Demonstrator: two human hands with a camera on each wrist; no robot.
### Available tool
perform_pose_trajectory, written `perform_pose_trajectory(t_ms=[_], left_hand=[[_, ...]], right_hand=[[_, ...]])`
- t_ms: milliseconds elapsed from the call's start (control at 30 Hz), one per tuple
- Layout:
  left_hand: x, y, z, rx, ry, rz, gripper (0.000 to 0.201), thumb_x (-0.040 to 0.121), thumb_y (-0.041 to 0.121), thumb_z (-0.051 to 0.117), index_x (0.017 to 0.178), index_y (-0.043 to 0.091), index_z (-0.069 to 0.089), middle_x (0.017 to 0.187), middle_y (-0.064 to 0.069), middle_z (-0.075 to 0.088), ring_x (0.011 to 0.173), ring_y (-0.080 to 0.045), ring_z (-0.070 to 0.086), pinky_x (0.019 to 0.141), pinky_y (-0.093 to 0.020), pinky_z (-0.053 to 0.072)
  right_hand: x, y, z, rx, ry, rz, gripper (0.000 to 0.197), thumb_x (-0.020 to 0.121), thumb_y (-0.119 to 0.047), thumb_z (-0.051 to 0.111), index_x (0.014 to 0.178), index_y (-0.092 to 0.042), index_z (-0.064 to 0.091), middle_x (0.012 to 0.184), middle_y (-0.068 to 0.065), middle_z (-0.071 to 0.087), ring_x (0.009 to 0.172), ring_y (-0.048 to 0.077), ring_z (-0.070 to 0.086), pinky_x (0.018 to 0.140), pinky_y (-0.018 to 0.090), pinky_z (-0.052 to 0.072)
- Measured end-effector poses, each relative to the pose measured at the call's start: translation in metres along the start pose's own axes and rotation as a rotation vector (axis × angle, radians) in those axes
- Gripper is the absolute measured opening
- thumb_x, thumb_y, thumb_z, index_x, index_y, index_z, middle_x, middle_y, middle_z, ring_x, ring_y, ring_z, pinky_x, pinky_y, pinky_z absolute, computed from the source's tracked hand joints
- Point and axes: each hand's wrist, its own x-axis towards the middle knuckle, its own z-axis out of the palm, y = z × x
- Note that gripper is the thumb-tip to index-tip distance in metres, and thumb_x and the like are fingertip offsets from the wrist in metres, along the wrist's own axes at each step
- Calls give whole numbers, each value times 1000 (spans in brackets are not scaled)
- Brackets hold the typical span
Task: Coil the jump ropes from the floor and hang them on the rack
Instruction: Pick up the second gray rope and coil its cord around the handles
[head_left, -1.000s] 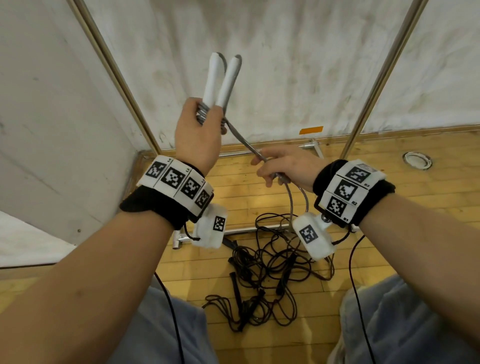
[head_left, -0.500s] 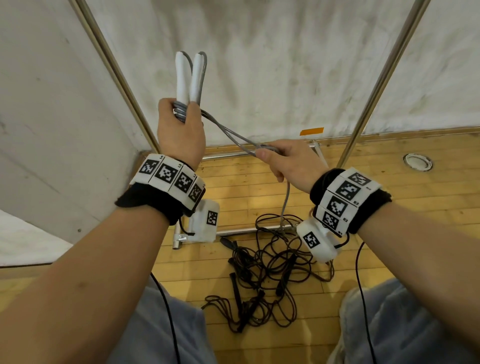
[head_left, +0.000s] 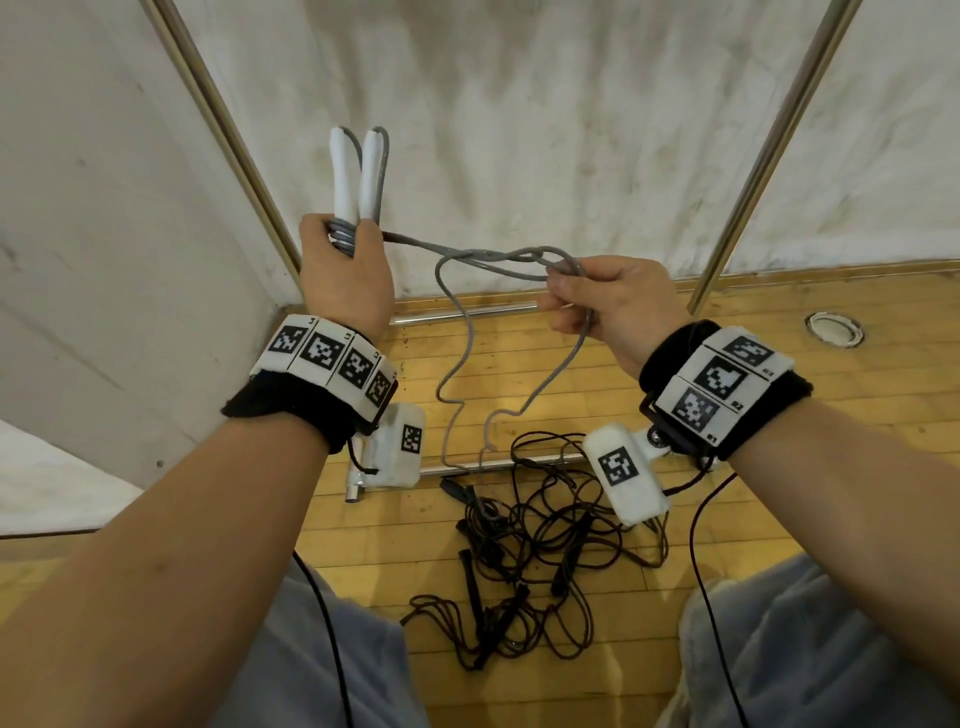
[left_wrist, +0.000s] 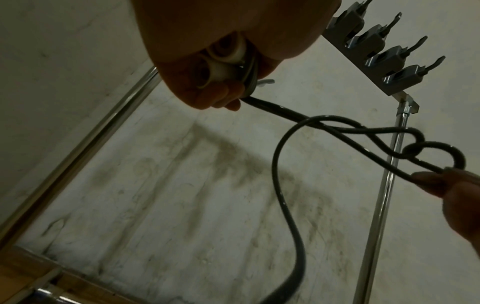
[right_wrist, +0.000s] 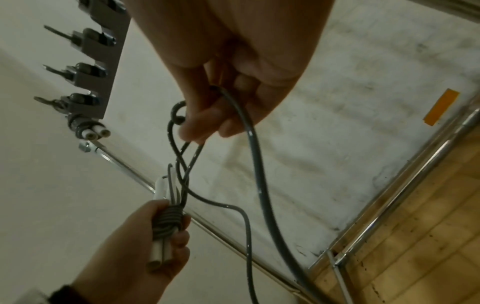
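My left hand grips the two white handles of a grey jump rope upright, with several turns of grey cord wound round them at the fingers. The cord runs right to my right hand, which pinches a twisted loop; the slack hangs to the floor. Several black jump ropes lie tangled on the wooden floor below. The rack's hook bar is overhead, and a coiled white-handled rope hangs on its end hook.
The rack's chrome uprights stand against the white wall, its base rails on the wooden floor. A round floor fitting sits at the right. My knees in grey trousers frame the black ropes.
My right hand moved right and away from the left, drawing the cord out level and forming a twisted loop. The left hand with the handles dropped slightly.
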Motion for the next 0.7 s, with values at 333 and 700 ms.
perform_pose_trajectory(t_ms=[333, 700], left_hand=[[3, -3, -6, 81, -60, -15, 14, 88, 29, 51, 93, 17, 48, 80, 2, 64, 71, -17, 64, 59, -28, 50], [-21, 12, 5, -9, -437, -78, 13, 90, 28, 54, 83, 21, 45, 72, -6, 66, 44, -12, 54, 42, -25, 43]], right_hand=[[28, 30, -43, -158, 419, 243, 20, 90, -28, 58, 83, -11, 65, 46, -3, 62, 39, 12, 55, 47, 23, 45], [6, 13, 13, -850, 140, 17, 65, 90, -23, 56, 146, -13, 25, 151, 5, 26, 133, 20, 32, 100, 16, 23]])
